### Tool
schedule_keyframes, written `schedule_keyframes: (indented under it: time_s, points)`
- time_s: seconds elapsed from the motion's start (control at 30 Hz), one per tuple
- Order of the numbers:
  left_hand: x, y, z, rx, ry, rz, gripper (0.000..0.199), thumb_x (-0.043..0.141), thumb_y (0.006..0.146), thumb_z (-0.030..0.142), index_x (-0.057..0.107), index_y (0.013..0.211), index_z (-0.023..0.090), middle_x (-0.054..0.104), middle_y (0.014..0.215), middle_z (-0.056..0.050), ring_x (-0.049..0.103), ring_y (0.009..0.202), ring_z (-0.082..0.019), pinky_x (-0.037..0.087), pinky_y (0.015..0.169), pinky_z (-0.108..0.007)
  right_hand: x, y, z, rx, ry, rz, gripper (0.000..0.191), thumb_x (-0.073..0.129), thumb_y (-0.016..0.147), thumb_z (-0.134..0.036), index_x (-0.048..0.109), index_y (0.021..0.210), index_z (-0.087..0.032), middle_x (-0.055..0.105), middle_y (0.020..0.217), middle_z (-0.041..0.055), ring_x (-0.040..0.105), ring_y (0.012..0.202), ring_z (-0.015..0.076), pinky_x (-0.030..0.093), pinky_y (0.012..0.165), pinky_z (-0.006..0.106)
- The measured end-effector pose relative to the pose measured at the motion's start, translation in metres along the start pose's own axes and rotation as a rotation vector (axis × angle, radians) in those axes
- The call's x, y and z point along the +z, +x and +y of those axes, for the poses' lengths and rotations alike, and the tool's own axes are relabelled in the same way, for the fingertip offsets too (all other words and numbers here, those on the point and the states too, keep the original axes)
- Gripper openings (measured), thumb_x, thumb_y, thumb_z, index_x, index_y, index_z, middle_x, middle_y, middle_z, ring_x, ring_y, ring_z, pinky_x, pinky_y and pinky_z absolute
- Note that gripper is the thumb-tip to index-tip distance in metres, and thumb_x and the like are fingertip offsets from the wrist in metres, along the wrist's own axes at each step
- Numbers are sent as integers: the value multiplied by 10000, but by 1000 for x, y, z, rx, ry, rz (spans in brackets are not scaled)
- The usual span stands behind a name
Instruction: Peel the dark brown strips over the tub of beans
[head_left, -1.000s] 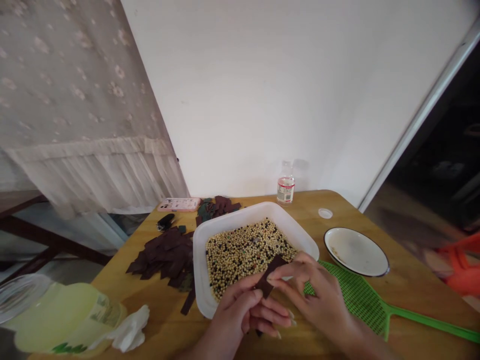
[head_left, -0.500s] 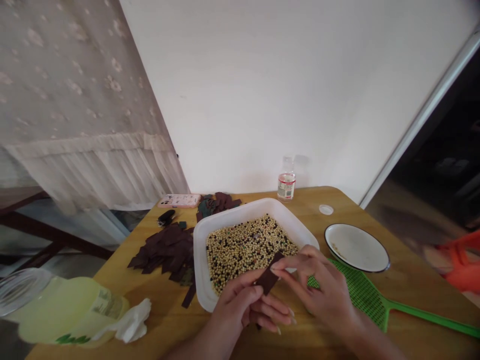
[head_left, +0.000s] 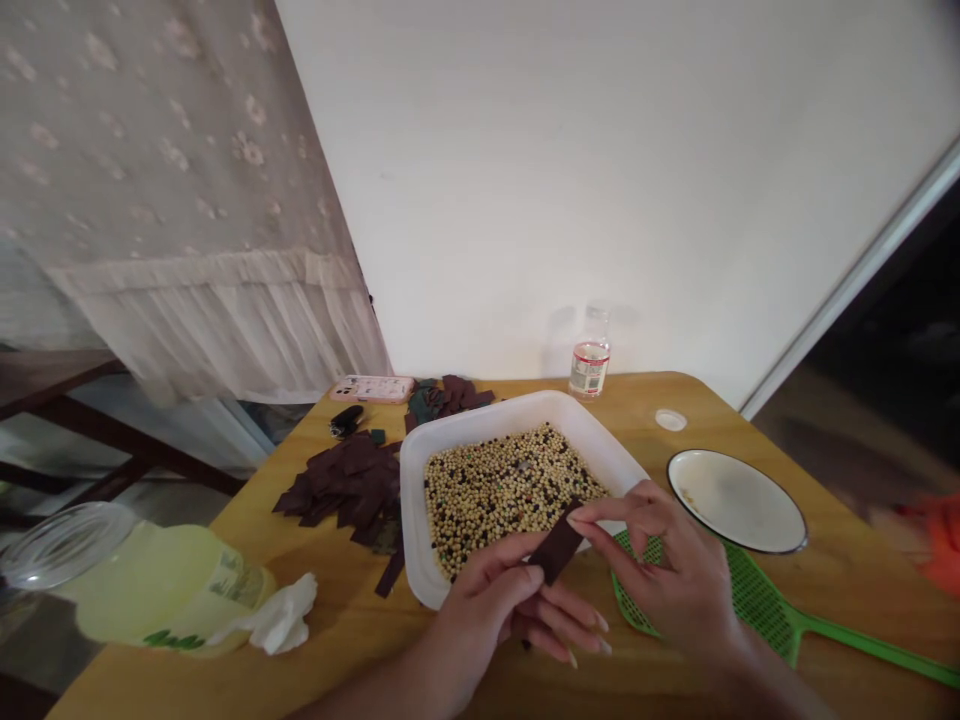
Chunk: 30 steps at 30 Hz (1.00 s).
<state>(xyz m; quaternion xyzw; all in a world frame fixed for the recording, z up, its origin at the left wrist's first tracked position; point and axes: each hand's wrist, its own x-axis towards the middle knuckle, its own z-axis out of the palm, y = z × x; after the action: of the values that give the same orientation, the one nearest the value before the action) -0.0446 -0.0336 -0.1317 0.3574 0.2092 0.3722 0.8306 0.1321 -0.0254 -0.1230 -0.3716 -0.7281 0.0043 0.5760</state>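
Now, compared with the earlier pictures, your view has shifted, so the table sits more to the right, and the orange object [head_left: 941, 540] at the right edge shows less. Your hands have changed only a little. Your left hand [head_left: 484, 610] is half closed, and its thumb presses on the lower part of a dark brown strip [head_left: 556, 550]. Your right hand [head_left: 671, 570] is in a narrow pinch, with thumb and index finger on the upper end of this strip. So you hold the strip between both hands, above the near part of a white plastic tray [head_left: 410, 520]. Its long axis points up and to the right, a bit steeper than before. The tray holds mixed pale beans and dark seeds [head_left: 510, 500]. To the left of the tray lies a pile of dark squares [head_left: 341, 485]. A green fly swatter [head_left: 761, 600] lies under your right hand, just beside a white enamel plate [head_left: 739, 500].
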Motion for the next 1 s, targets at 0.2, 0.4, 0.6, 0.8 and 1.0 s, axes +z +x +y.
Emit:
schedule_keyframes:
  time_s: [0.2, 0.4, 0.6, 0.8, 1.0]
  points:
    - [-1, 0, -1, -17, 12, 16, 254, 669, 806, 341, 688, 948, 130, 783, 764, -80, 748, 659, -167, 557, 534, -171, 3, 1, -3, -31, 104, -75, 261, 642, 818, -100, 455, 708, -245, 745, 775, -39, 656, 647, 115, 522, 562, 233]
    - [-5, 0, -3, -26, 37, 28, 348, 680, 796, 374, 657, 1057, 145, 784, 780, -85, 748, 669, -169, 540, 533, -173, 3, 0, 0, 39, 69, -24, 256, 649, 821, -116, 447, 740, -251, 737, 753, -38, 654, 649, 126, 523, 575, 253]
    - [-8, 1, -3, -48, 40, 27, 324, 698, 779, 387, 675, 988, 141, 783, 756, -78, 747, 654, -170, 543, 519, -170, 5, 1, -2, -30, 90, -71, 271, 634, 834, -112, 426, 718, -242, 748, 782, -36, 640, 645, 119, 517, 577, 246]
    - [-10, 1, -3, -39, 43, 40, 353, 693, 787, 392, 658, 1029, 137, 782, 761, -87, 748, 664, -174, 540, 527, -175, 4, 3, -2, -4, 95, -40, 261, 636, 830, -105, 438, 729, -243, 741, 768, -39, 650, 645, 110, 516, 573, 235]
    - [-11, 0, -4, -33, 41, 17, 344, 675, 805, 379, 647, 1051, 139, 784, 781, -87, 748, 677, -170, 533, 535, -176, 4, 2, -2, 14, 98, -37, 258, 642, 822, -111, 453, 711, -246, 739, 756, -32, 655, 637, 122, 530, 579, 253]
